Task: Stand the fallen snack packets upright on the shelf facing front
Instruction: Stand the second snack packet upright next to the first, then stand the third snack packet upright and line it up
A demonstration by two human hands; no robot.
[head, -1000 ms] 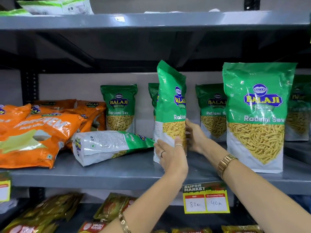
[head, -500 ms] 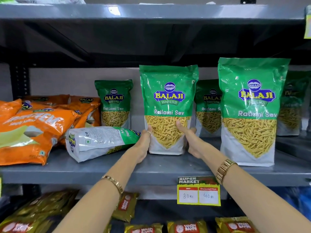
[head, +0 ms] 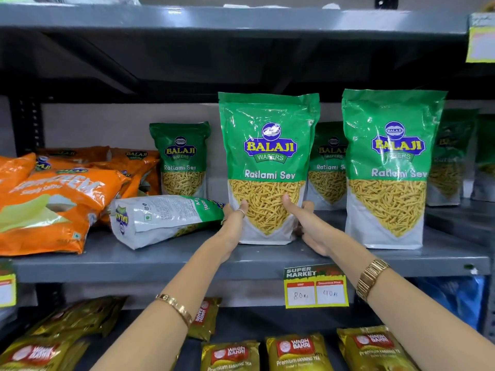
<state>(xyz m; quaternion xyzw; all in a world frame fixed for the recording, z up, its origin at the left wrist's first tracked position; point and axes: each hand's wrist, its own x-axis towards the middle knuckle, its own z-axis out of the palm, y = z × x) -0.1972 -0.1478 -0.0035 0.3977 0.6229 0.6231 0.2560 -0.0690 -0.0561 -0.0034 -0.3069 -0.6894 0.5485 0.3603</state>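
Observation:
A green Balaji Ratlami Sev packet point(head: 268, 145) stands upright on the grey shelf point(head: 166, 261), its front label towards me. My left hand point(head: 232, 226) grips its lower left edge and my right hand point(head: 308, 223) grips its lower right edge, thumbs on the front. Left of it a second green packet point(head: 160, 218) lies on its side, white back showing. Another large upright packet point(head: 388, 167) stands to the right, front facing. Smaller upright green packets stand behind: one at back left point(head: 180, 156), one between the two large ones point(head: 328, 167).
Orange snack bags point(head: 53, 204) lie piled at the shelf's left end. A yellow price tag point(head: 316, 287) hangs on the shelf's front edge. Gold tea packets point(head: 297, 352) fill the shelf below. The shelf above point(head: 241, 20) leaves headroom over the packets.
The packet in my hands has turned from edge-on to front-facing and now rests upright on the shelf. My left hand shifted from its front to its left edge. The view moved closer.

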